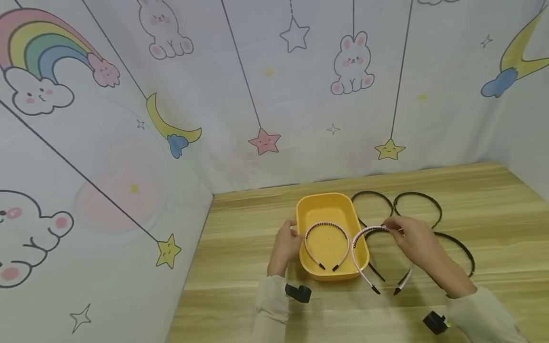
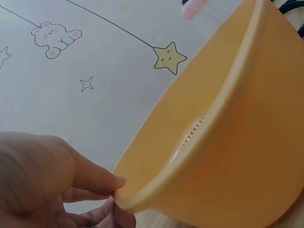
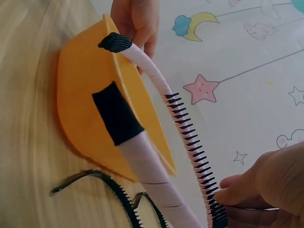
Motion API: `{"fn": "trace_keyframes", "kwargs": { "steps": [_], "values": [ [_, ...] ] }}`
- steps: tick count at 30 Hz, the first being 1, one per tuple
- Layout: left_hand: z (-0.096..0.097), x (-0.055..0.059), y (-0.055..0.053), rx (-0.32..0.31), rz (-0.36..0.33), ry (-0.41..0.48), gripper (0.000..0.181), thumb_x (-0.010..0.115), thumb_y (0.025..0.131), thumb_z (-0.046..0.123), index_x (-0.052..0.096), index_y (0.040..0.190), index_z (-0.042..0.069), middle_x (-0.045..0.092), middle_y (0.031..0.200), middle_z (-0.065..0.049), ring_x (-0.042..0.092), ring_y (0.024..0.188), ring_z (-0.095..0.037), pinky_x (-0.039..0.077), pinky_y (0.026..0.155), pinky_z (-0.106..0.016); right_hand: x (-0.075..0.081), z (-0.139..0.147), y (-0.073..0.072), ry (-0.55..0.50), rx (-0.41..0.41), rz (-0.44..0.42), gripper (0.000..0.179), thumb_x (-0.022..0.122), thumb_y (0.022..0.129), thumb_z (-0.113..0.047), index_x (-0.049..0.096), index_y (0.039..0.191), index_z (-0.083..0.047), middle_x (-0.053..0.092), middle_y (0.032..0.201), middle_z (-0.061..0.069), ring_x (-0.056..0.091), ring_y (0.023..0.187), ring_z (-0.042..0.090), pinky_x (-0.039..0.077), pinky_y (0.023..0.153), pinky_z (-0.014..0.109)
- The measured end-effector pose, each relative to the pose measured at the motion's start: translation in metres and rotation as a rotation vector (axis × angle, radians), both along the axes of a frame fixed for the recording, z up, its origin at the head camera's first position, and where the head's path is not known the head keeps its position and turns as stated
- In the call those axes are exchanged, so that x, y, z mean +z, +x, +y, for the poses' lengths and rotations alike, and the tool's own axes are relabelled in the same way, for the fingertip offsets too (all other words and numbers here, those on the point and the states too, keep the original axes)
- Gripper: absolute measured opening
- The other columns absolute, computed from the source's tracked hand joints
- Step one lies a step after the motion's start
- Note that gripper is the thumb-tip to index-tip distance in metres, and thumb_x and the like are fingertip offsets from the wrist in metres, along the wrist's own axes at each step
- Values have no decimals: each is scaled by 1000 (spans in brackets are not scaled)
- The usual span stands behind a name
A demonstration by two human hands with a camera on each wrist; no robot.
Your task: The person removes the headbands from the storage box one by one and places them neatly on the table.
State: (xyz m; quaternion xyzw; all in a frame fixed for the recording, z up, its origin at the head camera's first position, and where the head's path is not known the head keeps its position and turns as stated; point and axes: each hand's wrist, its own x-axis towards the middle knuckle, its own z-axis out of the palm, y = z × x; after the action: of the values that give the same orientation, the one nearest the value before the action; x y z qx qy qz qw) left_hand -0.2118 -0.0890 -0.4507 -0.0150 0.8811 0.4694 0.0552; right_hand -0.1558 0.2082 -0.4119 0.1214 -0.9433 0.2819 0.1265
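My left hand (image 1: pixel 285 247) holds the near-left rim of a yellow plastic bin (image 1: pixel 316 213), thumb inside and fingers under the lip in the left wrist view. One pink-wrapped headband (image 1: pixel 327 223), with black teeth and black tips, lies inside the bin. My right hand (image 1: pixel 417 241) pinches a second pink headband (image 3: pixel 151 166) at the top of its curve. Its black tips (image 3: pixel 116 114) point down toward the table. In the head view this headband overlaps the bin's right edge and a black headband behind it.
Several black toothed headbands (image 1: pixel 372 192) lie on the wood-grain table (image 1: pixel 240 228) to the right of the bin, partly behind my right hand. A white printed curtain (image 1: pixel 300 109) stands along the table's back and left sides.
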Motion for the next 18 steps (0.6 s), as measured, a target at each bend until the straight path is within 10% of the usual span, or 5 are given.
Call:
{"fn": "trace_keyframes", "kwargs": {
  "steps": [18],
  "values": [
    [1,2,1,7,-13,3,43,56,90,5,48,132,1,59,103,-14,58,90,-23,51,74,-35,-29,21,44,-27,-28,-58,16,63,85,1,69,100,1,71,94,15,68,83,30,55,70,40]
  ]
}}
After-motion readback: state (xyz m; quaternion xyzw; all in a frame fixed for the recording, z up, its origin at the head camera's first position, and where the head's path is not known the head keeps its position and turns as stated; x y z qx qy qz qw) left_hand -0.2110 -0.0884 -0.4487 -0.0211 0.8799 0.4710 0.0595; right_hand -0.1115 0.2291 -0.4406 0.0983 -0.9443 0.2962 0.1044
